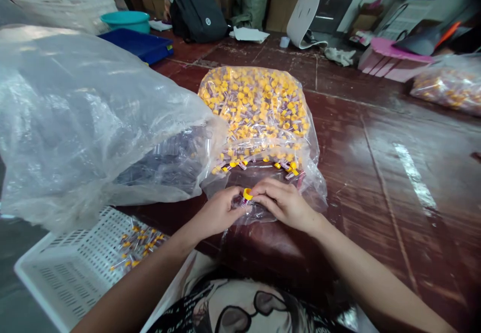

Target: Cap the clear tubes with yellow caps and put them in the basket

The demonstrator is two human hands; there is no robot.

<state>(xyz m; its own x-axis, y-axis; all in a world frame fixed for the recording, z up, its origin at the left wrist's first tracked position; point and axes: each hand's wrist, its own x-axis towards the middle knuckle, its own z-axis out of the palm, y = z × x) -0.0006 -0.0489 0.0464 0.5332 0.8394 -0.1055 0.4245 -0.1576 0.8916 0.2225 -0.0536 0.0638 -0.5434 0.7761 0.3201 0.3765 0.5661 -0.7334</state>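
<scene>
Landmark: the filled bag [259, 107], clear plastic packed with yellow-ringed pieces. Left of it and nearer the person, a white basket [71, 258] holds similar pieces, its rim slanting beneath the left forearm. Directly left, a large translucent sack [86, 102] overlaps the bag's left edge, leaving little room on that side; a blue tray [131, 42] lies beyond the sack. At the bag's near edge, the left hand [221, 212] pinches a small piece [247, 196] between thumb and fingers, while the right hand [283, 204] has its fingertips closed in at the piece's right side. Right of the bag, the dark red surface [361, 188] spreads wide, offering sideways room; a second bag [451, 85] sits at the far right. The held piece is short, with a bright yellow ring uppermost and a clear body with purplish markings, tilted slightly; fingers partly hide it.
</scene>
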